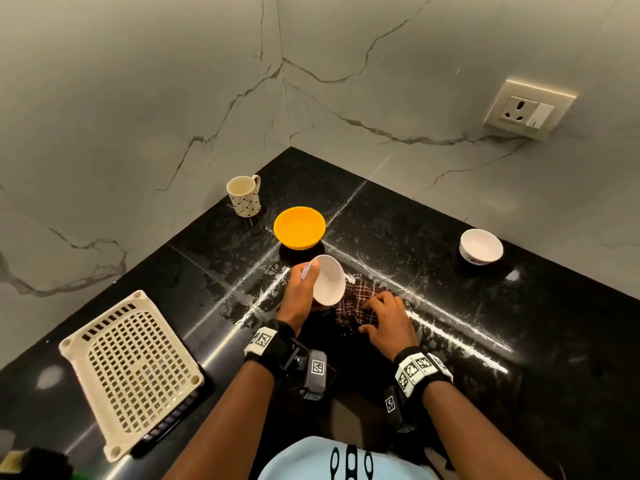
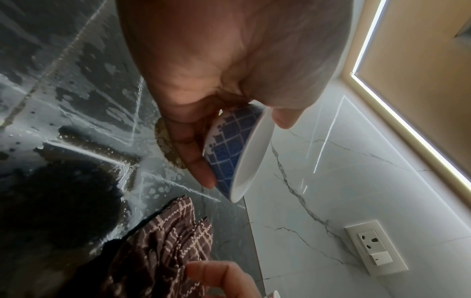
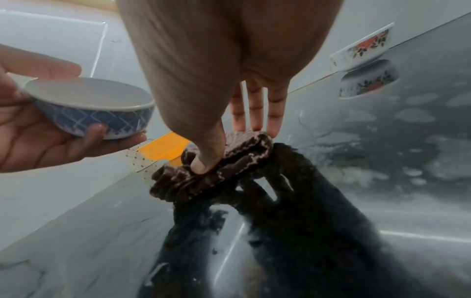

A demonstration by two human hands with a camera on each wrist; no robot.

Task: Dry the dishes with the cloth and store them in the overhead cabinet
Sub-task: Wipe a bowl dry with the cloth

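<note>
My left hand holds a small bowl, white inside with a blue lattice outside, tilted on its side just above the black counter. Its thumb lies on the rim and its fingers curl under the base. Right of the bowl, a brown checked cloth lies bunched on the counter. My right hand is on the cloth, pinching a fold between thumb and fingers. Behind them stand a yellow bowl, a patterned mug and a white floral bowl.
The counter is wet and streaked around the cloth. An overturned white slotted rack lies at the front left. Marble walls meet in a corner behind, with a socket on the right wall. A lit cabinet underside is overhead.
</note>
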